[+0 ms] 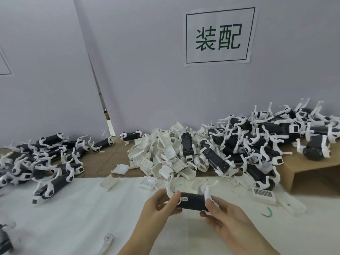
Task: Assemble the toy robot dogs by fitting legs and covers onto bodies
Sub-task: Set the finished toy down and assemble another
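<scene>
Both hands hold one dark toy dog body point(192, 201) just above the white table point(73, 208), near its front edge. The left hand point(158, 205) pinches the left end, thumb on top; the right hand point(220, 216) grips the right end beside a thin white leg point(207, 194) that sticks up. The body looks like small, light, rigid plastic, likely smooth, so a hold on the dark barrel suits it best. The slim legs probably bend or snap if squeezed. A pile of white covers point(165, 153) lies behind
</scene>
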`<state>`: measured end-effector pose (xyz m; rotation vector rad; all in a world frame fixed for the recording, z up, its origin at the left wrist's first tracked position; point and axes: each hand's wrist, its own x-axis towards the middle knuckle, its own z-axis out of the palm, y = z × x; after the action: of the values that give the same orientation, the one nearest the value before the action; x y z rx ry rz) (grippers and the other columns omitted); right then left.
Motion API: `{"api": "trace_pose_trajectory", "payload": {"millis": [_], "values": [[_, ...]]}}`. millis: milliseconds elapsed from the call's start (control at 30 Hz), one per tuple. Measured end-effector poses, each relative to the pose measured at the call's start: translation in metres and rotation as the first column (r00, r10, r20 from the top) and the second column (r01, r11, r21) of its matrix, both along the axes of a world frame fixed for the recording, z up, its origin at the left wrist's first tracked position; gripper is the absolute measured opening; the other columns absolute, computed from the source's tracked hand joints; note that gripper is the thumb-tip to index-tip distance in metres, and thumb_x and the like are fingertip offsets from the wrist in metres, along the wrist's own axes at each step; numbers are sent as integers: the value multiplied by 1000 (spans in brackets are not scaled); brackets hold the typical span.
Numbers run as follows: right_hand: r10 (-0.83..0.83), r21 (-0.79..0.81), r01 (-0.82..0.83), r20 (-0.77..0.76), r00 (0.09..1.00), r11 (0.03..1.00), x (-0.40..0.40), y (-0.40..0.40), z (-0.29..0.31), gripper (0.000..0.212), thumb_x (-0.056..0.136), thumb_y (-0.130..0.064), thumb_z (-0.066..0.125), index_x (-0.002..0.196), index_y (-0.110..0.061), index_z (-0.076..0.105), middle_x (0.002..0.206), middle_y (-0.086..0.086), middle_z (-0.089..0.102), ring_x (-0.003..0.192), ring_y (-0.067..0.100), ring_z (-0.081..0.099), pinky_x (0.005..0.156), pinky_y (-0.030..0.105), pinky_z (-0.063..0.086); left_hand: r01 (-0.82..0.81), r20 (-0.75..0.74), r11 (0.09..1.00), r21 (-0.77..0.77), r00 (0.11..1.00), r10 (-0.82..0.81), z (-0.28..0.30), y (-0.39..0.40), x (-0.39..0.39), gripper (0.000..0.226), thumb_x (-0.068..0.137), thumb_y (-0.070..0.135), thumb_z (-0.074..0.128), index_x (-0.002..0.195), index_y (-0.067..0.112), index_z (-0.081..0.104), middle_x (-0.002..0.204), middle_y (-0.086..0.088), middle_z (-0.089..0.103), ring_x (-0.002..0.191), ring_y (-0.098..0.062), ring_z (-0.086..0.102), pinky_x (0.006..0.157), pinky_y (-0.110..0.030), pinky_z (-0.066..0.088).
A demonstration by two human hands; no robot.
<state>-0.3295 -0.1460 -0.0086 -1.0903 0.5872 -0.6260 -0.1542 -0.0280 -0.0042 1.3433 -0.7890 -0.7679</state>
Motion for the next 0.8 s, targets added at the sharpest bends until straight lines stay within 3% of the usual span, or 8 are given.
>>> {"api": "trace_pose_trajectory", "payload": {"millis": [100, 200, 267, 367, 500, 600, 667, 800], "values": [[-16, -28, 17, 46, 999, 999, -5, 1, 5, 57, 71, -21, 80, 126, -8, 72, 114, 13, 74, 93, 28, 77, 72, 28, 56, 61, -13, 998, 7, 998, -61, 4, 4, 0, 58, 74, 60, 85, 110, 16, 79, 104, -14, 79, 80, -36, 76, 78, -38, 61], [95, 41, -100, 110, 989, 994, -8, 4, 15, 53, 80, -16, 79, 132, -22, 69, 126, 18, 71, 95, 39, 76, 52, 24, 53, 137, -49, 989, -52, 989, -140, 8, 7, 6, 54, 78, 42, 91, 129, 30, 74, 115, -7, 77, 78, -36, 71, 70, -35, 57], [164, 218, -215, 229, 959, 952, -13, 1, 18, 51, 85, -9, 73, 135, -21, 69, 130, 30, 66, 94, 47, 74, 42, 27, 51, 198, -32, 976, -90, 979, -201, 8, 10, 12, 62, 83, 24, 89, 138, 41, 66, 128, -3, 73, 90, -38, 73, 83, -34, 57], [176, 343, -302, 353, 919, 889, -15, 0, 23, 45, 85, -17, 64, 130, -18, 71, 135, 34, 62, 116, 63, 61, 53, 37, 60, 406, -8, 898, -173, 911, -413, 5, 13, 18, 78, 82, -8, 70, 151, 27, 55, 147, -9, 60, 123, -40, 66, 105, -41, 53], [15, 226, -54, 172, 985, 973, -4, 8, 23, 28, 88, -43, 63, 111, -28, 67, 116, 24, 74, 93, 57, 71, 52, 37, 57, 484, -140, 838, -252, 838, -527, 1, 10, 14, 93, 68, -28, 41, 149, 14, 58, 156, -13, 54, 142, -42, 53, 114, -49, 48], [-70, 22, 67, 169, 983, 997, -1, 9, 18, 15, 93, -30, 64, 107, -34, 65, 108, 20, 75, 84, 54, 73, 51, 32, 54, 354, -338, 898, -261, 838, -428, -6, 3, 9, 69, 76, -17, 56, 137, 10, 69, 144, -23, 63, 130, -50, 62, 102, -48, 58], [-127, -72, 142, 188, 974, 987, -4, 5, 14, 26, 101, -11, 58, 112, -33, 65, 108, 21, 75, 89, 49, 74, 59, 31, 56, 241, -490, 946, -216, 812, -318, -6, 0, 6, 49, 86, 13, 78, 134, 4, 70, 134, -33, 66, 120, -58, 65, 95, -50, 61], [-47, -140, 72, 179, 983, 987, -9, 4, 13, 14, 96, -26, 60, 110, -28, 62, 115, 21, 73, 105, 46, 72, 72, 35, 57, 120, -458, 990, -70, 878, -138, 1, -1, -3, 64, 87, 63, 66, 123, 11, 78, 124, -30, 72, 112, -52, 71, 89, -45, 63]]}}
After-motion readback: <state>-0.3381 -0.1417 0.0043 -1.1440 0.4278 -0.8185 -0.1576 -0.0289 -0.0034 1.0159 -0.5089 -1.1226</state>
